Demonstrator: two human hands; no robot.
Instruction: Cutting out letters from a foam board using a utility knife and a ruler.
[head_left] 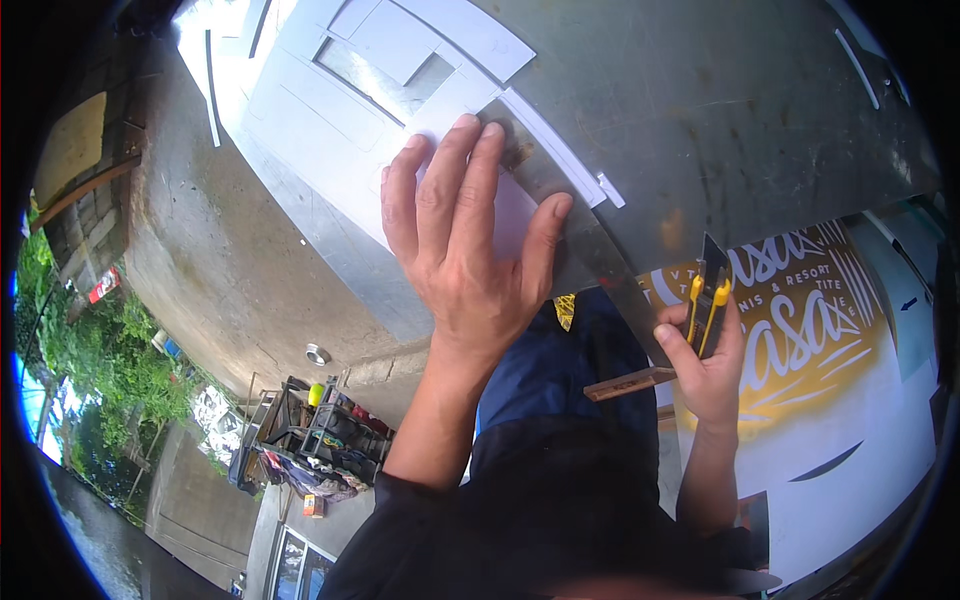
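My left hand [462, 235] lies with fingers apart on a white sheet [300, 120] that has cut lines and rectangular openings. Its thumb rests by the metal blade of a try square [590, 240], which runs from under the fingertips down toward my right hand. The square's wooden stock [630, 383] sticks out at its near end. My right hand [712, 375] is closed round a black-and-yellow utility knife [708, 300], its dark blade pointing up and away. The right fingers are beside the near end of the square; whether they also grip it, I cannot tell.
Narrow white strips [565, 150] lie along the sheet's edge on the grey metal tabletop [720, 110]. A yellow-and-white printed banner [800, 400] is at the right, below table level. A cluttered rack [325, 435] stands on the concrete floor [230, 260] at the left, with plants [125, 380] beyond.
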